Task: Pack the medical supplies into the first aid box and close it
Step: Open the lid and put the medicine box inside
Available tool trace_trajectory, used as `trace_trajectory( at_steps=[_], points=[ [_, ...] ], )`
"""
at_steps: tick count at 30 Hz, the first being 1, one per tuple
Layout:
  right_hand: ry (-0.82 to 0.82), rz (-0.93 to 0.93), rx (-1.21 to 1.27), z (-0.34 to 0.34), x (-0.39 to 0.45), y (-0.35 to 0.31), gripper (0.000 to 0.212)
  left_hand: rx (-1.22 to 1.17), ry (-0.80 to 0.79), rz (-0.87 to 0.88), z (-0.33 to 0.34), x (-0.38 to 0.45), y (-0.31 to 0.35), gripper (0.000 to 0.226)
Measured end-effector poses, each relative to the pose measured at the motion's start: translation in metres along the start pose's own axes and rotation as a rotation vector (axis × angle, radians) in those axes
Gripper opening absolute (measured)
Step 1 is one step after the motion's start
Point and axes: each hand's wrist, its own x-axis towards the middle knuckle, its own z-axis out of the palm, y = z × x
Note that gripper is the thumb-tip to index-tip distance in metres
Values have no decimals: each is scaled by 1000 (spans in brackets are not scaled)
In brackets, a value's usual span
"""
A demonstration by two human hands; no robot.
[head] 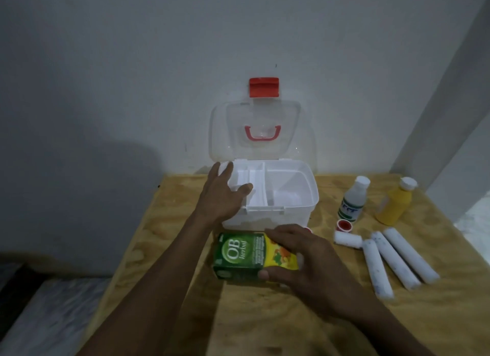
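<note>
Head view: one white first aid box (267, 215) stands on the plywood table (265, 316) against the wall (132, 64), its one clear lid (254, 130) raised upright; the lid carries one red handle (262, 133) and one red latch (264, 87) at its upper edge. Inside the box sits one white divided tray (254, 180); the compartment to the right of the tray holds something pale that cannot be identified. The left hand (221, 194) rests on the left rim of the box, fingers spread, its grip closed on nothing. The right hand (299, 257) lies over the right end of one green-and-yellow medicine carton (244, 255) marked "OB herbal", thumb on the near side and fingers on the far side, its grip pinching the carton; the carton lies on the table just in front of the box. To the right of the box stand two bottles: one white bottle (354, 200) with a green label and one yellow bottle (395, 202), each with a white cap. Near the white bottle's base sits one small red-capped container (344, 225). In front of these lie four white rolls: one short roll (348, 239) and three long rolls (395, 260) side by side.
</note>
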Motion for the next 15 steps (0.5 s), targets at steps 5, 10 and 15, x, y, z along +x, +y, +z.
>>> trace_trajectory(
  at_steps=[5, 10, 15],
  points=[
    [102, 9, -9, -64, -22, -2, 64, 18, 3, -10, 0, -2, 3, 66],
    [186, -12, -72, -121, 5, -11, 57, 25, 8, 32, 1, 2, 0, 61],
    [138, 25, -246, -140, 63, 8, 73, 11, 21, 16, 2, 3, -1, 62]
  ],
)
